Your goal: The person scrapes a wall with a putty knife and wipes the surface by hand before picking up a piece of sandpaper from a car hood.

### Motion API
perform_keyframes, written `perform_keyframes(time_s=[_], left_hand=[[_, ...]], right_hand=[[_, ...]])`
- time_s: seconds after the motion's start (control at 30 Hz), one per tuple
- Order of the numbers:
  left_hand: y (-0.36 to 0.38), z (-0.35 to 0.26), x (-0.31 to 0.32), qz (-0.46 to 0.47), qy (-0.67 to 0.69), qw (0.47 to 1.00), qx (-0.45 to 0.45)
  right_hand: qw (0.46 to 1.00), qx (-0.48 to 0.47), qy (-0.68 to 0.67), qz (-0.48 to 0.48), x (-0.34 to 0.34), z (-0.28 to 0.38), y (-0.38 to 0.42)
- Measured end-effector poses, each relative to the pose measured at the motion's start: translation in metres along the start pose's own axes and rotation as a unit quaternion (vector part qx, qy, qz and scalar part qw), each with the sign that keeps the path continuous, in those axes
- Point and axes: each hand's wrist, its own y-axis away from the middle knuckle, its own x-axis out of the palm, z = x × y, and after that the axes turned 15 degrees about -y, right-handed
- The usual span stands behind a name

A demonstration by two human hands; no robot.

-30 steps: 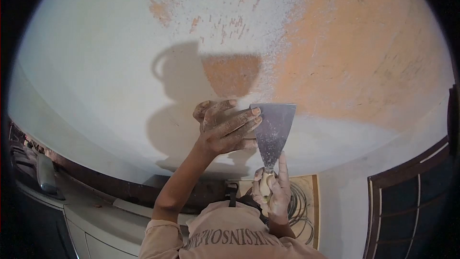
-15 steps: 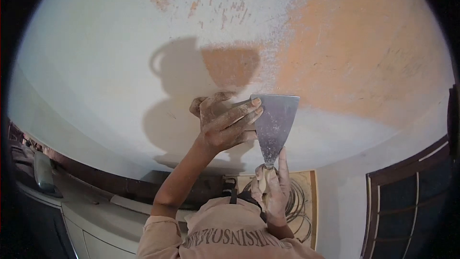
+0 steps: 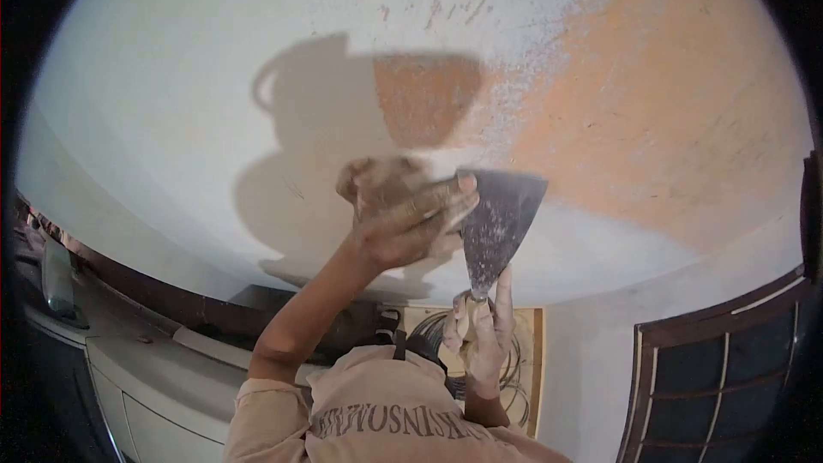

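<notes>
My right hand [image 3: 487, 339] is closed round the pale handle of a putty knife [image 3: 501, 227], at the lower middle of the view. Its wide grey blade points up and is speckled with white bits. To its left is my left hand [image 3: 399, 219], dusty and a little blurred. Two stretched fingers of it touch the blade's upper left edge; the other fingers are bent away from it. Behind both hands stands a wall [image 3: 171, 120], white on the left, with bare orange patches [image 3: 651, 111] at the upper right and centre.
A shadow of my head and arm falls on the wall. Coiled cable [image 3: 514, 377] lies on a wood-edged board below my right hand. A dark-framed paned window or door [image 3: 720, 369] is at the lower right. A pale cabinet [image 3: 163, 403] stands at the lower left.
The view has shifted, so the wall patches sit higher and the window further left. The putty knife's blade has tilted slightly to the right and looks darker, with my left fingertips still at its edge.
</notes>
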Motion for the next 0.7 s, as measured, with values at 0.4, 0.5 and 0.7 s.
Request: perform_keyframes(time_s=[0.4, 0.5, 0.7], left_hand=[[0.004, -0.013, -0.016, 0.097, -0.061, 0.993, -0.024], [-0.003, -0.014, -0.014, 0.108, -0.053, 0.992, -0.024], [0.003, -0.013, 0.000, 0.050, -0.044, 0.998, -0.001]], right_hand=[[0.999, -0.008, -0.013, 0.029, 0.001, 0.003, -0.001], [1.000, 0.006, -0.022, 0.000, 0.004, 0.008, 0.003], [0.999, 0.026, -0.040, -0.014, 0.005, 0.008, 0.004]])
